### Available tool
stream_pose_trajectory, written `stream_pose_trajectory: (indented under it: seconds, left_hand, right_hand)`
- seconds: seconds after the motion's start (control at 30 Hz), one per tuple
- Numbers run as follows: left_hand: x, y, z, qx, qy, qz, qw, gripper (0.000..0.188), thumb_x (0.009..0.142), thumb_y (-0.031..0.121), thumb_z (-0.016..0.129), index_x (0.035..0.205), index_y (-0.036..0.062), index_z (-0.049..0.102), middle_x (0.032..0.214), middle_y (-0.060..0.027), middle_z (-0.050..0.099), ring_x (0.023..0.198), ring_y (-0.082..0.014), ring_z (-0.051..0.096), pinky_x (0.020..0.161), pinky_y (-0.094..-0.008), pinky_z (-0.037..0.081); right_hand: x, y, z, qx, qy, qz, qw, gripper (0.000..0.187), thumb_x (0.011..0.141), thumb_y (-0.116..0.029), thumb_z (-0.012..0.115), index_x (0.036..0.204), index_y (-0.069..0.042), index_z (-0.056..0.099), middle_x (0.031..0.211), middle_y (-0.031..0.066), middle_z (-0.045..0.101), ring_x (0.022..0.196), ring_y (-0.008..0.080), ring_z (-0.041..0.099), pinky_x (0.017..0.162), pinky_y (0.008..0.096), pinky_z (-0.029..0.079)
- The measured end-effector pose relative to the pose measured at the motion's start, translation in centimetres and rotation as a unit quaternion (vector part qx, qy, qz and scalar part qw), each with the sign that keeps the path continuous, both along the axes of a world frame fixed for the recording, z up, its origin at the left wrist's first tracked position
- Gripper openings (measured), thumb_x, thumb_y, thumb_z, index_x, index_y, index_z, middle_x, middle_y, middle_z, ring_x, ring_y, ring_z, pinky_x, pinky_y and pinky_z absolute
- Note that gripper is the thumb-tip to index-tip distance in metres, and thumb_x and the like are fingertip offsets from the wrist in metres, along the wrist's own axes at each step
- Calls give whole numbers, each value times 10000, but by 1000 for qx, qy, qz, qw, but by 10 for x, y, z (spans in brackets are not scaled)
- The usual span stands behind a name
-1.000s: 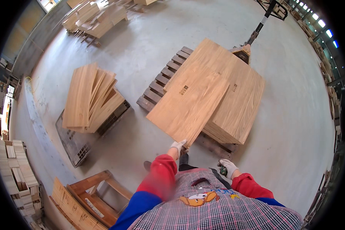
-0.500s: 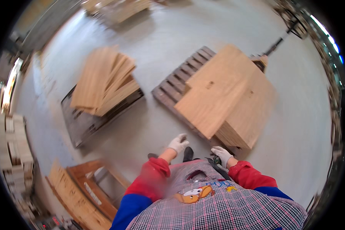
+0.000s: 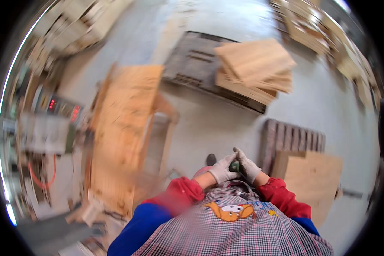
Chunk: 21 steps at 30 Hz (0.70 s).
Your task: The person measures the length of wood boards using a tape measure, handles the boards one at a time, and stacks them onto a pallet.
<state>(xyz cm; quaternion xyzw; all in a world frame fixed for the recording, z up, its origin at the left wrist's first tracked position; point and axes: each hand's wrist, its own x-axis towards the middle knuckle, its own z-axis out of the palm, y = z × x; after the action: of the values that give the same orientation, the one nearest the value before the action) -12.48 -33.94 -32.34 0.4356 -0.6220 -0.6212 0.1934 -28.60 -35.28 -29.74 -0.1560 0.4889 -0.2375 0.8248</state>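
checked apron with a cartoon animal on it is nearest, right of the wooden bench; just past it, also right of the bench, the right hand in a pale glove has a small dark green object grasped on its palm side; left hand, gloved too and on the side nearer the bench, comes up against that same object with fingers bent, but can't tell if it's really gripping, kinda blurry there; one dark shoe pokes out past the hands; well right of the bench there's a stack of wood panels on a slatted pallet; left of the bench is a control box with red lights; beyond the bench to the right, a grey pallet carries fanned boards; more stacked wood way past that
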Motion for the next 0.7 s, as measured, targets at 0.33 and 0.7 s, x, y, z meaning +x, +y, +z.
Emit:
stream_pose_trajectory:
  seconds: [0.33, 0.7]
  left_hand:
    - [109, -20, -6, 171, 119, 275, 939, 327, 822, 49, 610, 1144, 11, 571, 1066, -89, 622, 1011, -171, 574, 908, -300, 452]
    - [139, 57, -57, 253, 240, 584, 733, 262, 860, 82, 592, 1110, 31, 531, 921, -81, 577, 809, -219, 611, 748, -388, 531]
  right_hand:
    - [103, -75, 11, -413, -47, 356, 837, 439, 1018, -316, 313, 1274, 7, 466, 1245, 109, 524, 1114, 189, 508, 989, 296, 362]
    - [46, -168, -37, 69, -46, 237, 968, 474, 961, -441, 425, 1239, -62, 491, 1008, 57, 580, 795, 177, 580, 694, 316, 495]
